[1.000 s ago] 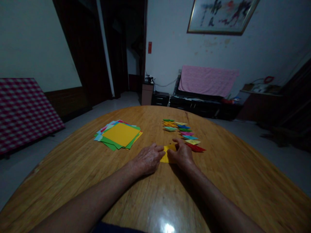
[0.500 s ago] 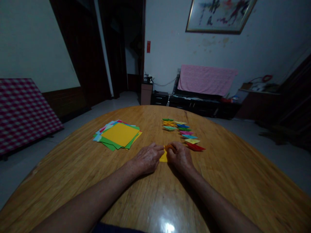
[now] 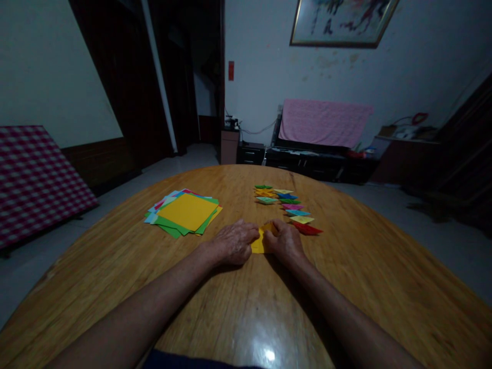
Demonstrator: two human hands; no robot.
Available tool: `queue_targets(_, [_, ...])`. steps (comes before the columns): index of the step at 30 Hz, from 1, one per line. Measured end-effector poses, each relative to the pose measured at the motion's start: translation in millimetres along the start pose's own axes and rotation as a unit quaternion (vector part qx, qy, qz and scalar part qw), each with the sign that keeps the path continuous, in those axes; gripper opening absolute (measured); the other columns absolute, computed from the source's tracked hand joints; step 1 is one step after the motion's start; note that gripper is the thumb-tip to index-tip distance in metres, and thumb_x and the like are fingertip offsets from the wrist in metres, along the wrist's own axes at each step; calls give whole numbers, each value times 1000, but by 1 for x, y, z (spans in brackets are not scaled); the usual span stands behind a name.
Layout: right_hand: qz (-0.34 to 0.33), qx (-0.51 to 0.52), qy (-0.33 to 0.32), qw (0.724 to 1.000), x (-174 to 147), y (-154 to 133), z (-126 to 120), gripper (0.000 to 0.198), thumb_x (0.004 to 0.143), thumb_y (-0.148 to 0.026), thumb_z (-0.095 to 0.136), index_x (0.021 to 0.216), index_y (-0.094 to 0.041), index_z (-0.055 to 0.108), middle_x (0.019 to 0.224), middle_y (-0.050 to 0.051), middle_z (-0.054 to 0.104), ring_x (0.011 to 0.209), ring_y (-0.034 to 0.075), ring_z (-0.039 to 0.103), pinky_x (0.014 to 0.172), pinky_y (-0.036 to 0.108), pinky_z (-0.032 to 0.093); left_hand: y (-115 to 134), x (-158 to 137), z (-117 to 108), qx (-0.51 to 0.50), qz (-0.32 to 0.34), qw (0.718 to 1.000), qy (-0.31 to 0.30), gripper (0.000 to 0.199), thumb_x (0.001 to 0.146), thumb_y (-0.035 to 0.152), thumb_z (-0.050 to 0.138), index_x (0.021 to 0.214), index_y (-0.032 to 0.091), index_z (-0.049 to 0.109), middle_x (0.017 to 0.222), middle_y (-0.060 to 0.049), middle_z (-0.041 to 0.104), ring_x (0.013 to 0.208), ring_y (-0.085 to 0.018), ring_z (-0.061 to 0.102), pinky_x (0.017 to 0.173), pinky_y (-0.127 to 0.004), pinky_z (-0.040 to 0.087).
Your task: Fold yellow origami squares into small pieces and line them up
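Note:
A folded piece of yellow paper (image 3: 260, 245) lies on the wooden table between my two hands. My left hand (image 3: 237, 242) rests on its left side, fingers curled and pressed to the paper. On the other side, my right hand (image 3: 285, 241) pinches the right part, its thumb on top and the fingers behind. The paper's upper right part looks raised and darker orange; its exact folds are partly hidden by my fingers. Just beyond my right hand sits a red folded paper boat (image 3: 307, 229).
Several small folded paper boats in many colours, among them a blue one (image 3: 286, 196), stand in two rows behind my right hand. A stack of square coloured paper (image 3: 188, 211) lies on the left of the round table (image 3: 126, 266). Beyond stands a cabinet under a pink cloth (image 3: 325, 123).
My right hand has shifted slightly right and its fingers have opened out a little, so more of the yellow paper shows. The left hand stays on it. The whole view has shifted slightly.

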State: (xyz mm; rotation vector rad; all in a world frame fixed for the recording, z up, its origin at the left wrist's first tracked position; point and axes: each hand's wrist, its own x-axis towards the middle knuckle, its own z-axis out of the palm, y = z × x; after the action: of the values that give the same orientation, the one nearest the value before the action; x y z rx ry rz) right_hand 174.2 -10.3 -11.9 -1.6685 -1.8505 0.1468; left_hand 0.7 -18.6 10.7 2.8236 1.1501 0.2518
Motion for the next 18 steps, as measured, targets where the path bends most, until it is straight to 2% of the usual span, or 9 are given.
queue_targets(7, [-33, 43, 16, 998, -5, -1, 2, 16, 75, -22, 51, 74, -19, 67, 70, 3, 66, 65, 16, 58, 59, 24, 37, 1, 2, 1, -9, -27, 1000, 3, 37, 74, 10, 43, 106, 20, 58, 112, -5, 62, 106, -21, 55, 106, -42, 34])
queue_targets(10, [-41, 48, 15, 998, -7, 1, 3, 16, 75, -20, 50, 71, -18, 66, 69, 3, 65, 64, 16, 57, 59, 24, 37, -2, 2, 4, -23, -15, 999, 16, 43, 74, 9, 43, 112, 19, 58, 116, -6, 61, 110, -21, 54, 109, -42, 31])
queue_targets(14, [-72, 53, 21, 996, -12, 4, 4, 19, 72, -14, 50, 78, -17, 68, 77, 5, 66, 73, 17, 59, 67, 25, 41, -3, 0, 6, -31, 8, 999, 43, 41, 77, 10, 41, 112, 19, 61, 120, -5, 60, 111, -20, 53, 108, -40, 33])
queue_targets(18, [-89, 51, 20, 994, -15, 7, 5, 20, 72, -13, 50, 81, -17, 67, 81, 6, 65, 78, 18, 60, 72, 27, 43, -3, -2, 8, -21, 1, 999, 49, 39, 78, 10, 42, 109, 20, 64, 122, -6, 60, 111, -20, 54, 105, -40, 37])
